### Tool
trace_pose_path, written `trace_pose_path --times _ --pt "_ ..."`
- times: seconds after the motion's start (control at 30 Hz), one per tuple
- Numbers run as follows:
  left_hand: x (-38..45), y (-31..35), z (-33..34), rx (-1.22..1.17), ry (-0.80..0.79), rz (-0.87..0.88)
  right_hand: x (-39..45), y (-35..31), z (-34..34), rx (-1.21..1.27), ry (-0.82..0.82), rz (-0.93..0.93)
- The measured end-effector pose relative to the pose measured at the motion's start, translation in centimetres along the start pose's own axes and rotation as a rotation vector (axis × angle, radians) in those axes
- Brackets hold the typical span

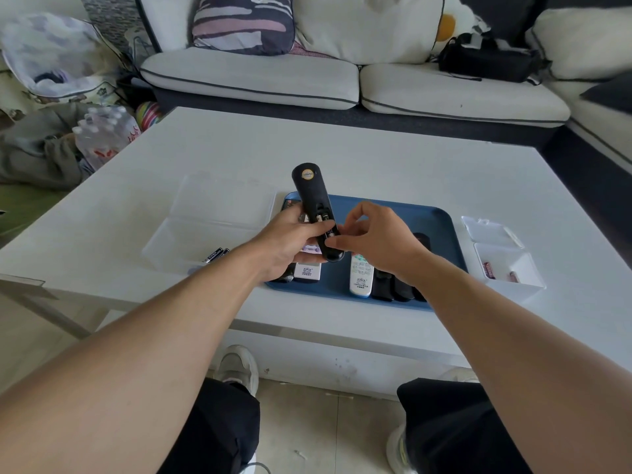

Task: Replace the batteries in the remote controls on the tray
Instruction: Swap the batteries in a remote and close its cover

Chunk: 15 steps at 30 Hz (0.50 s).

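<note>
Head view: a person's two bare forearms reach over a white tabletop [342, 148] toward a blue tray [441, 220].
Left hand [290, 244]: its grip is wrapped around the lower half of a black remote [311, 193], holding it above the tray's left part, back side up and tilted away.
Black remote: long, smooth and rounded, with a round gold sticker near its far end; the battery bay is open, with batteries showing inside, their number unclear.
Right hand [379, 241]: touching the remote's lower end just beside the open bay; grip drawn together at the thumb and fingertips, though whether it pinches anything cannot be told.
Tray: rounded rectangle, matte blue plastic, near the tabletop's front edge.
Other remotes on tray: two white ones [360, 275] and several black ones [386, 285], partly hidden by the arms.
Left of tray: one clear plastic box [205, 227], with two dark batteries [217, 253] at its near edge.
Right of tray: one small white box [509, 268], lid open, with two reddish batteries [489, 270] inside.
Behind: a pale sofa [307, 77] with dark piping.
</note>
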<state>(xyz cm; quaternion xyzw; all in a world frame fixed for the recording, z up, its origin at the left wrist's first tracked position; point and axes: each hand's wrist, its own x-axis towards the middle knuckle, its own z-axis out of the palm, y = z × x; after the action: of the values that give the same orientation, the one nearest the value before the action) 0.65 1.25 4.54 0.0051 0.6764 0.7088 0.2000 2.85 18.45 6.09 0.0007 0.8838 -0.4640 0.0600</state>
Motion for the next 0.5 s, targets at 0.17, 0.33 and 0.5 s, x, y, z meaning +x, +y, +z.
trace_pose_path --times 0.17,0.33,0.5 --pt "-0.1 0.1 0.0 0.048 -0.046 0.005 -0.1 0.1 0.0 0.105 -0.003 0.083" --pt "-0.1 0.1 0.1 0.038 -0.040 0.031 0.7 -0.1 0.4 0.191 0.039 0.152" --pt "0.4 -0.4 -0.2 0.049 0.041 0.032 0.9 -0.3 0.3 0.187 -0.043 0.126"
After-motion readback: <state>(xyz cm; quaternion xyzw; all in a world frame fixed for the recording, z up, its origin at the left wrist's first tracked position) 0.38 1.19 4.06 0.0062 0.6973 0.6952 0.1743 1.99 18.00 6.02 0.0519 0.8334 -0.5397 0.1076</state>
